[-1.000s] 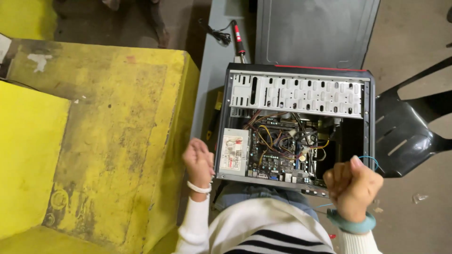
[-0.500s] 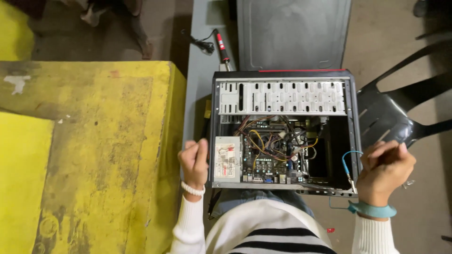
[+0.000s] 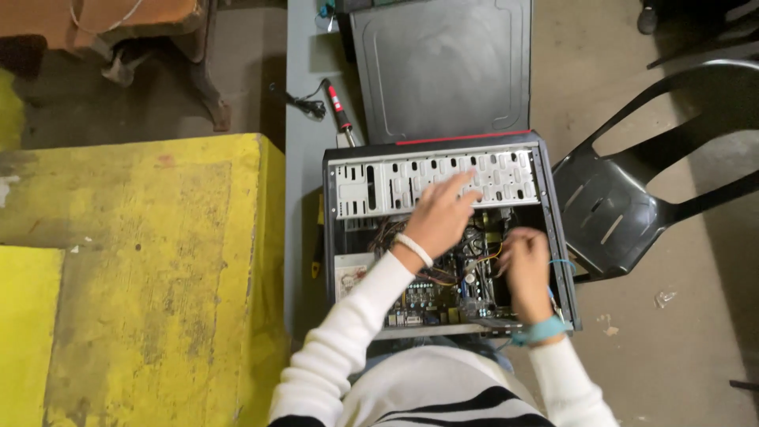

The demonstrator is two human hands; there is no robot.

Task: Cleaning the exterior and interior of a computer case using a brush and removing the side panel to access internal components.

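Lying open on a grey bench [image 3: 304, 198]: black steel computer case [image 3: 443, 237], perforated silver drive cage, green circuit board [image 3: 439, 292] inside. Left hand [image 3: 439, 217] spread loosely over cage; right hand [image 3: 526, 265] among wires, grip hidden.

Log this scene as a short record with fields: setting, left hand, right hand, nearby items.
Setting: open black desktop computer case lying on a narrow grey bench
Left hand: reaching in over the perforated silver drive cage
Right hand: down among the wires over the green motherboard
Grip: unclear whether either hand holds anything
Nearby: red-handled tool, grey side panel, black plastic chair, worn yellow block
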